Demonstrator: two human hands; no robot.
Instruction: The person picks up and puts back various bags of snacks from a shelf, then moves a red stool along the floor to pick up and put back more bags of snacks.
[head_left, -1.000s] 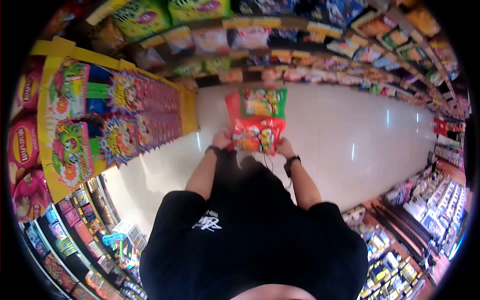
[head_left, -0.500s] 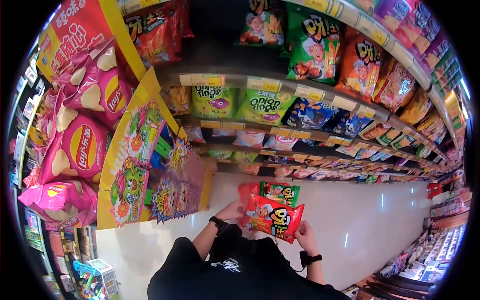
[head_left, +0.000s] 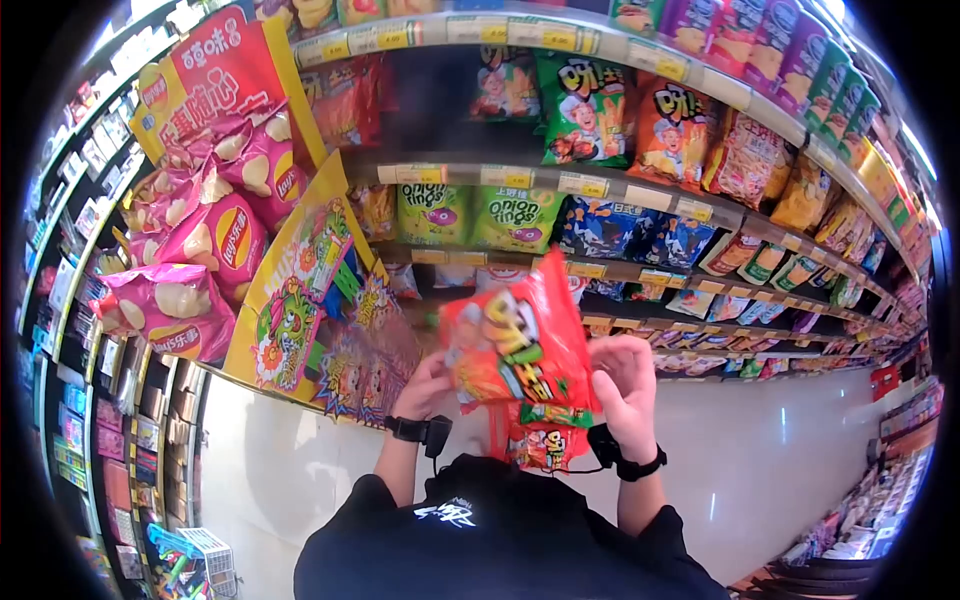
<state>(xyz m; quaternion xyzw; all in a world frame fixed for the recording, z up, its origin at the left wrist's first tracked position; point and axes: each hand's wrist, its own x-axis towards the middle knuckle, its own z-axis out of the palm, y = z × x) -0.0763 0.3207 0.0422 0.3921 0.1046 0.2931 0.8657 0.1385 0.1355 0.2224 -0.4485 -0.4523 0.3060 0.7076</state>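
A red bag of potato snacks (head_left: 525,335) is held up in front of me, tilted and slightly blurred. My left hand (head_left: 424,386) is closed at its lower left edge, some fingers hidden behind it. At the bag's right edge my right hand (head_left: 628,390) has curled fingers and its thumb against the side. Below the raised bag hang a green snack bag (head_left: 553,414) and another red snack bag (head_left: 545,448), partly covered; what supports them is hidden.
Ahead are shelves with green onion ring bags (head_left: 515,216), a green snack bag (head_left: 585,110) and an orange one (head_left: 672,130). On the left stands a yellow display (head_left: 300,290) beside pink chip bags (head_left: 225,240). A white basket (head_left: 210,560) sits lower left.
Both hands have risen, bringing the red bag up and closer, with its tilt changed. The green bag now shows below it instead of behind its top. My view has shifted slightly.
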